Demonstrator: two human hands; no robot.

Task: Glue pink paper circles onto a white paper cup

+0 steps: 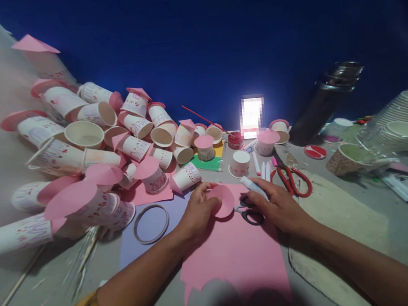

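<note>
Pinched by the left hand, the pink paper disc sits left of the black-handled scissors; the right hand, right beside them, grasps a white-capped tube. I'd judge the disc light, bendable, easily creased: hold its rim.

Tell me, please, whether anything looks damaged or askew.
Yes: many decorated paper cups lie tipped on their sides in a jumbled heap on the left. The pink paper sheet has curved bites out of its near edge, probably from cutting.
</note>
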